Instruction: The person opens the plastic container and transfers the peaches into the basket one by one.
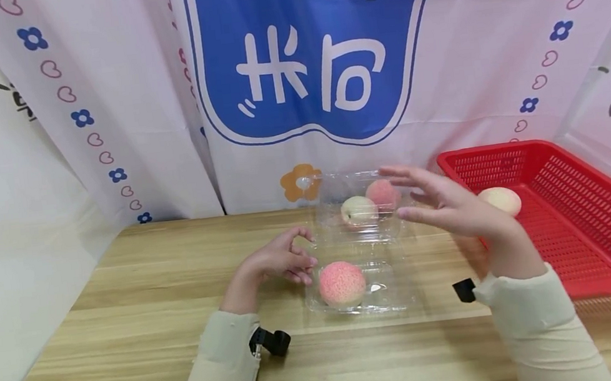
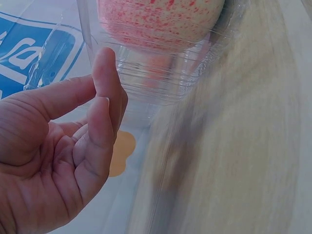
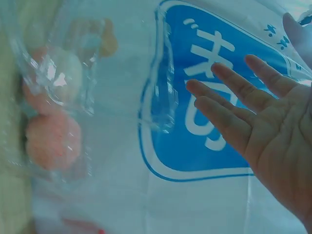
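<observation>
A clear plastic clamshell box (image 1: 400,280) lies opened out on the table. One pink-speckled peach (image 1: 342,284) sits in its near half. A pale peach (image 1: 359,211) and a pink peach (image 1: 382,195) show through clear plastic at the far half; whether another box holds them I cannot tell. Beside the box's left edge is my left hand (image 1: 285,259), fingers loosely bent, gripping nothing; whether a fingertip touches the plastic (image 2: 161,87) is unclear. My right hand (image 1: 448,202), fingers spread and holding nothing, hovers at the far half's right side. Its palm shows in the right wrist view.
To the right stands a red perforated basket (image 1: 588,284) with another pale peach (image 1: 501,201) in it. A printed white cloth (image 1: 152,139) hangs behind the wooden table (image 1: 143,309).
</observation>
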### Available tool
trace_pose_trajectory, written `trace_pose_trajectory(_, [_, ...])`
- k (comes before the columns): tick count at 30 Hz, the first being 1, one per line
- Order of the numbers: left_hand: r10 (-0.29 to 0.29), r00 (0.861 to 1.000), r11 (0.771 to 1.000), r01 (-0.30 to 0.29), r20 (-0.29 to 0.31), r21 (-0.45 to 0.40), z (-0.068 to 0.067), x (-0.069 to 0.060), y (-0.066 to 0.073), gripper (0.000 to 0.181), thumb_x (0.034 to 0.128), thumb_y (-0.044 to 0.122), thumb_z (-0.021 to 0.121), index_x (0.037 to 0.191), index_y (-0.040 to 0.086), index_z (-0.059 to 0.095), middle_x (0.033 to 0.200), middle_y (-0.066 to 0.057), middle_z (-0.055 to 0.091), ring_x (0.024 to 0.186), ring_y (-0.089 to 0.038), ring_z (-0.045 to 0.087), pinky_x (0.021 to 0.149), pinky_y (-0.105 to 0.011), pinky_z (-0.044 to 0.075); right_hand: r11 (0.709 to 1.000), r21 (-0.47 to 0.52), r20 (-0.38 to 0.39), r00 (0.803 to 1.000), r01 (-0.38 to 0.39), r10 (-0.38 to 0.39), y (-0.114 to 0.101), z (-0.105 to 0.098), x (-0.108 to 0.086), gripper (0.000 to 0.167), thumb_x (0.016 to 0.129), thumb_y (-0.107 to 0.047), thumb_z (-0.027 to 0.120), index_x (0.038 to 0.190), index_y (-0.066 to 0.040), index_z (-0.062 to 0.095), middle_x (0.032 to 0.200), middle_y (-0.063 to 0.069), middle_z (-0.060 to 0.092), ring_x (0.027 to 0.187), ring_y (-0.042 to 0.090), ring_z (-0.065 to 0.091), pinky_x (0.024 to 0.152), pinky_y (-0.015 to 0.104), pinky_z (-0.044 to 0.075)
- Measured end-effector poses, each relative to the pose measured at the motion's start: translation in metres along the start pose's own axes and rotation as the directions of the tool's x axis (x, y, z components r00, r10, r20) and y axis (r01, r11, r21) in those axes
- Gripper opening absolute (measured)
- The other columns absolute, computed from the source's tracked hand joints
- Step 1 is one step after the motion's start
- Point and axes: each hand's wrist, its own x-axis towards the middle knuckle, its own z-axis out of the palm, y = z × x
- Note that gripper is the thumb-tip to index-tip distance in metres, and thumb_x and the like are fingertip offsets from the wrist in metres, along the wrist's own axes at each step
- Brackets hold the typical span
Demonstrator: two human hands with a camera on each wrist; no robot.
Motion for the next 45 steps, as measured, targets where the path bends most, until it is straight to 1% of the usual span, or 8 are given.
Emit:
trace_pose_trajectory(4, [0.004,1.0,1.0,-0.004,0.001,0.005,-0.001,0.001,-0.001,0.05,0.0955,-0.004,0.056,0.139,0.002,0.031,0.08,-0.011,0.066,0.058,-0.015,0.067,0.053,-0.022,0.055,0.997,0.074,0.044,0.999,0.013,-0.017,0.012,0.019,0.004,0.065,0.096,-0.013,0.065,0.153,-0.018,0.035,0.157,0.005,0.039,0.143,0.035,0.04,0.109,0.057,0.045])
trace_pose_trajectory(8, [0.002,1.0,1.0,-0.002,0.001,0.007,0.0,0.001,0.0,0.052,0.0949,-0.004,0.057,0.139,0.001,0.031,0.083,-0.014,0.068,0.058,-0.015,0.067,0.054,-0.022,0.055,0.995,0.079,0.076,0.995,0.055,-0.061,0.022,0.035,0.008,0.065,0.094,-0.012,0.066,0.152,-0.012,0.037,0.155,0.01,0.04,0.14,0.037,0.043,0.111,0.06,0.04])
trace_pose_trajectory(15, [-0.002,1.0,1.0,0.002,-0.006,0.011,0.0,0.0,0.0,0.053,0.0943,-0.005,0.056,0.14,0.001,0.031,0.09,-0.02,0.069,0.059,-0.015,0.067,0.055,-0.023,0.056,0.992,0.12,0.156,0.986,0.039,-0.058,0.029,0.055,0.018,0.064,0.094,-0.017,0.068,0.152,-0.019,0.038,0.155,0.005,0.042,0.14,0.034,0.044,0.113,0.063,0.037])
trace_pose_trajectory(22, [-0.003,1.0,1.0,0.003,-0.008,0.008,0.001,0.0,0.001,0.052,0.0944,-0.005,0.056,0.139,0.002,0.031,0.091,-0.022,0.068,0.059,-0.015,0.067,0.055,-0.022,0.055,0.995,0.096,0.242,0.97,0.007,-0.03,0.034,0.071,0.024,0.065,0.095,-0.022,0.067,0.152,-0.016,0.037,0.156,0.011,0.041,0.14,0.039,0.044,0.112,0.069,0.033])
trace_pose_trajectory(25, [-0.001,1.0,1.0,0.001,-0.004,0.01,0.001,0.001,0.0,0.052,0.0947,-0.004,0.056,0.14,0.002,0.03,0.093,-0.023,0.068,0.059,-0.015,0.067,0.054,-0.022,0.055,0.996,0.085,0.265,0.964,-0.019,-0.004,0.037,0.078,0.025,0.066,0.095,-0.023,0.068,0.152,-0.017,0.037,0.156,0.008,0.04,0.14,0.038,0.044,0.113,0.069,0.033])
trace_pose_trajectory(30, [0.001,1.0,1.0,-0.001,-0.009,0.01,0.001,0.001,-0.001,0.052,0.0953,-0.004,0.056,0.14,0.002,0.03,0.085,-0.015,0.068,0.058,-0.015,0.067,0.054,-0.022,0.055,0.994,0.093,0.307,0.951,-0.055,0.024,0.039,0.087,0.028,0.066,0.094,-0.024,0.068,0.152,-0.015,0.037,0.157,0.007,0.039,0.141,0.042,0.04,0.114,0.068,0.031])
trace_pose_trajectory(37, [-0.001,1.0,1.0,0.001,-0.005,0.006,0.001,0.001,0.0,0.049,0.0946,-0.005,0.056,0.136,0.005,0.033,0.086,-0.016,0.068,0.059,-0.015,0.068,0.055,-0.022,0.055,0.997,0.065,0.365,0.931,-0.037,0.011,0.045,0.096,0.03,0.065,0.097,-0.027,0.064,0.153,-0.011,0.034,0.157,0.016,0.037,0.139,0.045,0.042,0.111,0.068,0.035])
trace_pose_trajectory(45, [0.005,1.0,1.0,-0.005,-0.008,0.018,0.0,0.0,-0.001,0.047,0.0951,-0.004,0.056,0.136,0.005,0.033,0.08,-0.011,0.066,0.059,-0.015,0.067,0.054,-0.022,0.055,0.999,0.05,0.396,0.918,-0.019,-0.002,0.046,0.106,0.032,0.067,0.095,-0.025,0.067,0.152,-0.007,0.035,0.152,0.018,0.044,0.135,0.037,0.048,0.111,0.06,0.04])
